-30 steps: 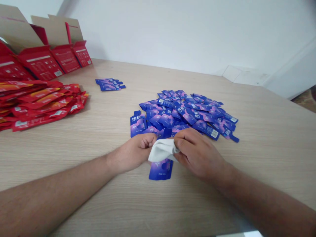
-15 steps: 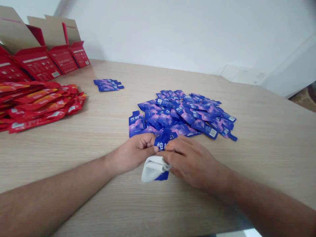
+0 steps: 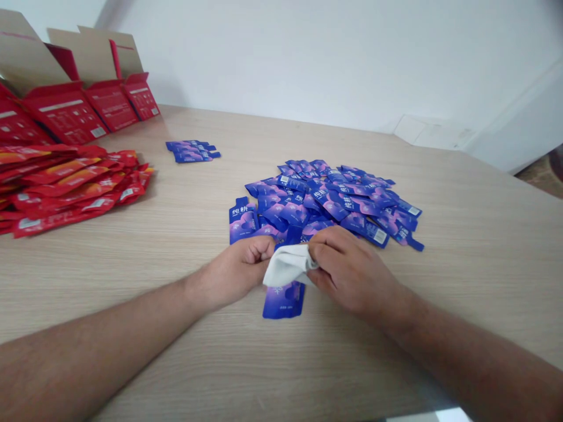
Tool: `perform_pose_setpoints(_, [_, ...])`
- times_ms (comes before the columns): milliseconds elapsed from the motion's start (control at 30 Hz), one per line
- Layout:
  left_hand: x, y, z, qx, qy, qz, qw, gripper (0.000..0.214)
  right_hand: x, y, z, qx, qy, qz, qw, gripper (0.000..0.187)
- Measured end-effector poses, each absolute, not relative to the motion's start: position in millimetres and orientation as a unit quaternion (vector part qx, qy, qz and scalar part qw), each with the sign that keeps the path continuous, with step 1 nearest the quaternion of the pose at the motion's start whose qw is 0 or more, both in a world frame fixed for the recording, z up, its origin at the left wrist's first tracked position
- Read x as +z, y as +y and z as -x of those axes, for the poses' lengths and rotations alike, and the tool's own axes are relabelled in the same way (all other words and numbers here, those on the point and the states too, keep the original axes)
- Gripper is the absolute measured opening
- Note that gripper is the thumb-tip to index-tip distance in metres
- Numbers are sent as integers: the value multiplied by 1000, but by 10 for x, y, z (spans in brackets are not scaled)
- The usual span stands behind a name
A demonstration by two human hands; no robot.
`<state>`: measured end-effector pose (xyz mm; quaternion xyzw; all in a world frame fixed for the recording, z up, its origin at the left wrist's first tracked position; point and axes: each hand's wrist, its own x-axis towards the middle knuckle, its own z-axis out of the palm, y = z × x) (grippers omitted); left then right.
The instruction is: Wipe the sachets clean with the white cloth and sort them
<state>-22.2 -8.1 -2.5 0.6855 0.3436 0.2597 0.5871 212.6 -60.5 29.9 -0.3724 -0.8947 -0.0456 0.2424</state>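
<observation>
Low in the middle of the head view, my left hand (image 3: 246,264) is closed on the left edge of a blue-purple sachet (image 3: 284,303). The fingertips there are partly hidden. My right hand (image 3: 352,269) pinches a folded white cloth (image 3: 288,266), which hangs over the sachet and covers its middle. Whether the cloth touches the sachet I cannot tell. Just beyond both hands lies a loose pile of similar blue-purple sachets (image 3: 334,199), some face up with white lettering, some showing a barcode.
A small overlapped group of blue sachets (image 3: 193,152) lies apart at back left. Long red packets (image 3: 74,187) are heaped at the left. Behind them stand red cardboard boxes (image 3: 65,114) with raised flaps. A white wall (image 3: 285,64) borders the wooden table (image 3: 475,252).
My right hand has moved up and slightly right with the cloth, exposing more of the held sachet's lower part. My left hand keeps its place on the sachet's edge.
</observation>
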Motion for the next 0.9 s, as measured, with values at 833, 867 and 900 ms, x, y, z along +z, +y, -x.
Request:
perform_pose_setpoints(833, [3,-86,205,261,318,-683,604,34,305,-626,-2106,-30,-924,323,204,12])
perform_pose_setpoints(867, [5,-85,206,261,318,-683,604,33,305,-625,-2105,-33,-922,326,204,13])
perform_pose_setpoints(900, [7,-84,207,261,321,-685,600,32,303,-619,-2108,-38,-916,338,212,12])
